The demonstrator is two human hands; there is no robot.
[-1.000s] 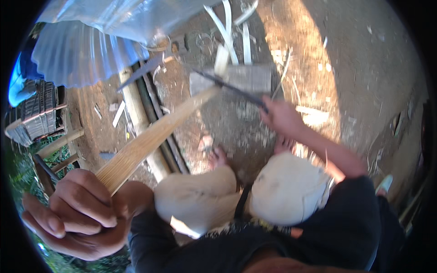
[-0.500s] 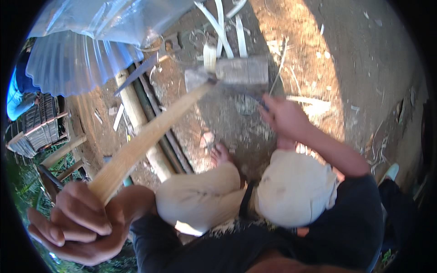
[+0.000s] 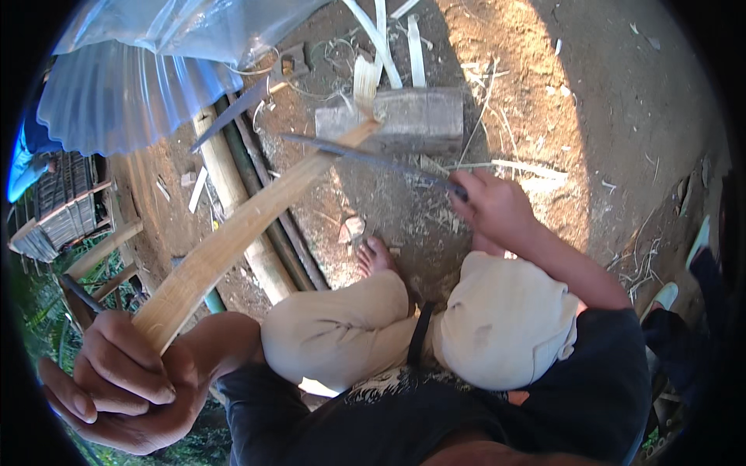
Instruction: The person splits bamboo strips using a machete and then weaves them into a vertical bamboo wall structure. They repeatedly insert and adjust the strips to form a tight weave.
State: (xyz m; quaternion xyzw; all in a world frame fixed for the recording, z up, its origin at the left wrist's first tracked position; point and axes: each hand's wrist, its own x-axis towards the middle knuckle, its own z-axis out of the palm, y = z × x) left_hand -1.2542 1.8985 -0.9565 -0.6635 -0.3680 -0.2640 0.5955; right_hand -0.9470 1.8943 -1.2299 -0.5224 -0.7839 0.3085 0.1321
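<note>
My left hand [image 3: 128, 380] is closed around the near end of a long, flat bamboo strip [image 3: 241, 224]. The strip slants up and right, its far end over a grey wooden block [image 3: 423, 116] on the ground. In my right hand [image 3: 493, 206] is the dark handle of a long, narrow knife [image 3: 388, 163]. Its blade lies across the strip near the far end, the tip reaching past the strip's left edge. A pale, curled shaving [image 3: 364, 81] stands at the block's back edge, close to the strip's end.
Several pale strips [image 3: 416, 54] lie beyond the block. Bamboo poles [image 3: 225, 167] and a saw-like blade [image 3: 237, 113] are to the left, under clear corrugated sheeting [image 3: 124, 101]. My bare foot [image 3: 376, 259] rests near the block. Another person's feet [image 3: 664, 295] show at the right.
The knife has moved left and now crosses the strip farther from its far end. My left hand has shifted slightly left with the strip.
</note>
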